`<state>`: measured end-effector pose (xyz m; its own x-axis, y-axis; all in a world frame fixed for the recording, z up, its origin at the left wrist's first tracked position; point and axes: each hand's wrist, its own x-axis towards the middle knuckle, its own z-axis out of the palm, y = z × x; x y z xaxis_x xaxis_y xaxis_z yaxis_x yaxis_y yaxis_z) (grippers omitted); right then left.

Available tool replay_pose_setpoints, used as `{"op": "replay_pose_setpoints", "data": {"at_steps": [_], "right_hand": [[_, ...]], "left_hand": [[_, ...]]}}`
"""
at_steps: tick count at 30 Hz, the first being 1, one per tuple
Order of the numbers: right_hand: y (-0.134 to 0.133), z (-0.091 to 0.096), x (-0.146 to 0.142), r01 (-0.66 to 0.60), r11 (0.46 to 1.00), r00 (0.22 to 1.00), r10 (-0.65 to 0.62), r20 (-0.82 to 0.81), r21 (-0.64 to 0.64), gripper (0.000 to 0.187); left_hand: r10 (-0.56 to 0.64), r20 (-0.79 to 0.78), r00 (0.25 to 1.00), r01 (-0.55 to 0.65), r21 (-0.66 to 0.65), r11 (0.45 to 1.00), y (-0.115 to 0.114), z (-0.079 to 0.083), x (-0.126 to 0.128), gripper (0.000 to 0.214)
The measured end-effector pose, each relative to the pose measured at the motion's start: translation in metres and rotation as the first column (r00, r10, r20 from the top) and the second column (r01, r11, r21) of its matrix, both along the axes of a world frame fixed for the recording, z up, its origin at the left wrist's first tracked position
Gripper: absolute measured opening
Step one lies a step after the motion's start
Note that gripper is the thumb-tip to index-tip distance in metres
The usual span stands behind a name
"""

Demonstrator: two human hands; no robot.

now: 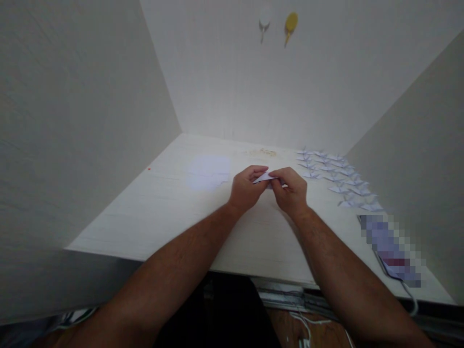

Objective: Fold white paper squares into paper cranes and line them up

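White paper (266, 177) pinched in both hands

Both bare hands meet over the middle of the table (145, 212), somewhat nearer its far edge than its front one. The left hand (250, 186) grasps the paper from one side with thumb and curled fingers; the right hand (290, 188) grips it from the other, fingertips closed on it. The paper is folded small and comes to a point toward the left hand; the fingers hide much of it. Whether the hands rest on the table cannot be told.

Folded paper birds (337, 189) stand in close rows along the table's right edge, from near the far right corner forward. Just in front of them, toward the front right corner, lies a device (391, 251) with a pixelated screen; a cable (411, 297) leads from it over the front edge. Left of the hands, nearer the far edge, lies a pale sheet (208, 171), perhaps several stacked. A brownish stain (268, 152) marks the table close to its far edge, and a red dot (149, 169) sits at the left edge. On the wall (224, 72) behind hang a white hook (265, 19) and a yellow hook (291, 21).
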<state>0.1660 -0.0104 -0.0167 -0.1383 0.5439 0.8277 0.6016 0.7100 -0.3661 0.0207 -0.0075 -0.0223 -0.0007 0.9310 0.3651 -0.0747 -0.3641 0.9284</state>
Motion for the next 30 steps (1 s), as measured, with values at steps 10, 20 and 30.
{"op": "replay_pose_setpoints", "data": {"at_steps": [10,20,30], "right_hand": [[-0.0006,0.0066,0.0017,-0.011,1.0,0.999,0.012,-0.049,0.02,0.019],[-0.001,0.0043,-0.0017,-0.078,0.972,0.97,0.022,-0.244,-0.222,0.014],[-0.0007,0.004,-0.0032,-0.006,0.998,0.991,-0.003,-0.131,-0.068,0.008]], "left_hand": [[-0.176,0.149,0.973,0.19,-0.09,0.978,0.0005,0.0045,-0.0085,0.043],[-0.057,0.21,0.976,0.085,-0.127,0.988,0.0028,0.0059,-0.0089,0.033],[-0.042,0.151,0.988,0.061,-0.12,0.991,0.0055,0.0032,-0.0079,0.022]]}}
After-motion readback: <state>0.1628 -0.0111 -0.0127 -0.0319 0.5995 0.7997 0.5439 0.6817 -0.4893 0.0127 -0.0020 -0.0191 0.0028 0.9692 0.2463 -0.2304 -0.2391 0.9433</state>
